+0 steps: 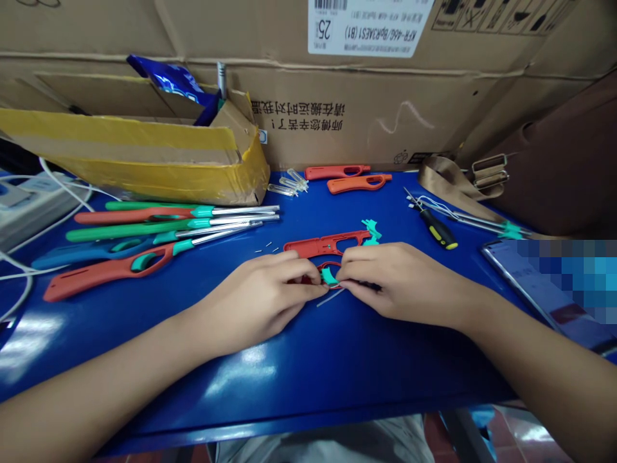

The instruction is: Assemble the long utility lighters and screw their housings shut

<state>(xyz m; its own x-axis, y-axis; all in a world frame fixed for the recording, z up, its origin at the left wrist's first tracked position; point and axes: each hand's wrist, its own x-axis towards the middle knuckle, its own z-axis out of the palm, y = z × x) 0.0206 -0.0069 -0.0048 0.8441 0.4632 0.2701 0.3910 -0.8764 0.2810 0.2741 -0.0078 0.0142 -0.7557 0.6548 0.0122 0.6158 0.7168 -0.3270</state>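
Observation:
My left hand (265,289) and my right hand (405,286) meet over a red lighter handle half (330,265), mostly hidden under my fingers. A teal trigger (329,276) sits in it between my fingertips. The left fingers are closed on the handle half's left part. My right thumb and index finger pinch its right part near the trigger; what else they hold is hidden. A thin pale tube (330,297) sticks out below. Just beyond lies another red handle half (308,247), inner side up, with small teal parts (370,228) at its right end.
Assembled long-nosed lighters (144,226) lie at left, before a yellow-taped box (193,170). Tiny metal pins (268,244), clear fuel capsules (288,186) and orange-red handle shells (359,184) lie farther back. A screwdriver (436,228), metal tubes (482,222) and a phone (520,283) are at right.

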